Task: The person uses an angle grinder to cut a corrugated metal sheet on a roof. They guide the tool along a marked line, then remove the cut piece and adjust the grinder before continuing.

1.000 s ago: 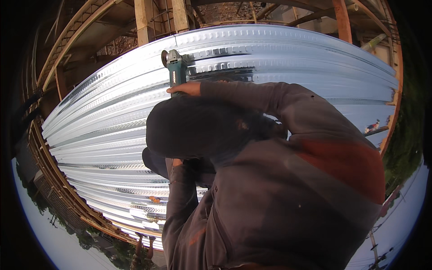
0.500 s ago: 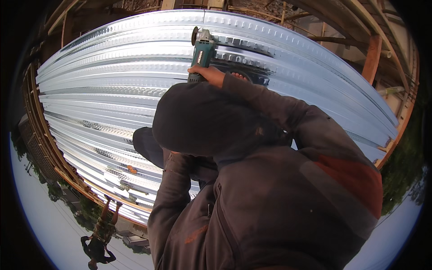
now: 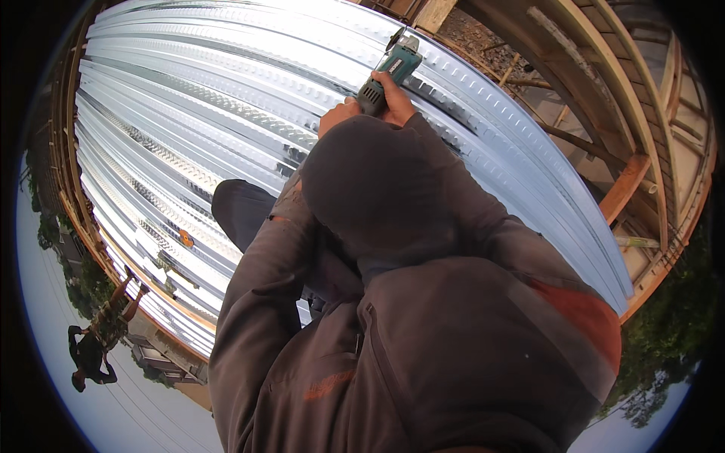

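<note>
A teal and dark angle grinder point(image 3: 400, 62) is held over the ribbed silvery metal sheet point(image 3: 249, 79), close to the sheet's far edge. Its disc point(image 3: 396, 38) sits at the far end, by that edge; whether it touches the metal I cannot tell. My right hand point(image 3: 393, 94) wraps round the grinder's body, thumb along its upper side. Against the tool's rear end, my left hand point(image 3: 337, 117) has its fingers curled, partly hidden. My bent knee point(image 3: 370, 185), in dark cloth, covers part of both wrists.
Wooden beams point(image 3: 623, 189) and framing lie beyond the sheet's right edge, with ground visible below. A small orange object point(image 3: 186, 238) rests on the metal at the left. Another person point(image 3: 102, 332) stands past the left edge, arms raised near the head.
The grinder has moved to the right and tilted, nearer the sheet's far edge. My left hand now shows at its rear. The view has turned, bringing more of the right-side framing in.
</note>
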### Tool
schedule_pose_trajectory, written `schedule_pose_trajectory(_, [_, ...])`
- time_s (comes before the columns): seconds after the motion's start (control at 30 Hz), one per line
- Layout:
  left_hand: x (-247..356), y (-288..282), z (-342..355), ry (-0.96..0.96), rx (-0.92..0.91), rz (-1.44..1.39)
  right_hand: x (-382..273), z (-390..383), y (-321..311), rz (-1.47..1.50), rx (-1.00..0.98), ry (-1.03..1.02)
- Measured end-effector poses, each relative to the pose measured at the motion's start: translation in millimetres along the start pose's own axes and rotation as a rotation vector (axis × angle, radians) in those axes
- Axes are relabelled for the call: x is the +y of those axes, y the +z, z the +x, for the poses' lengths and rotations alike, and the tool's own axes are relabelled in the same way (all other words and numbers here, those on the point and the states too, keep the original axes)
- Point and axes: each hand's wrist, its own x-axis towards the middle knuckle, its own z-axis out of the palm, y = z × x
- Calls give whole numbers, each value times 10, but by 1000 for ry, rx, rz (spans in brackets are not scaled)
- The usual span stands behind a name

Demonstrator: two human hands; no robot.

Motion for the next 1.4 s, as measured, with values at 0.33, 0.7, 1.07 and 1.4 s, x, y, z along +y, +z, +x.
schedule_pose_trajectory(0.33, [-23, 36, 91, 111, 22, -167, -184, 27, 5, -209, 58, 21])
schedule_pose_trajectory(0.7, [21, -200, 60, 116, -56, -307, -346, 72, 36, -413, 186, 133])
schedule_pose_trajectory(1.07, [18, -146, 181, 183, -39, -264, -418, 102, -44, -368, 51, 171])
schedule_pose_trajectory(1.4, [73, -239, 152, 174, -43, -277, -495, 15, 31, -430, 1, 194])
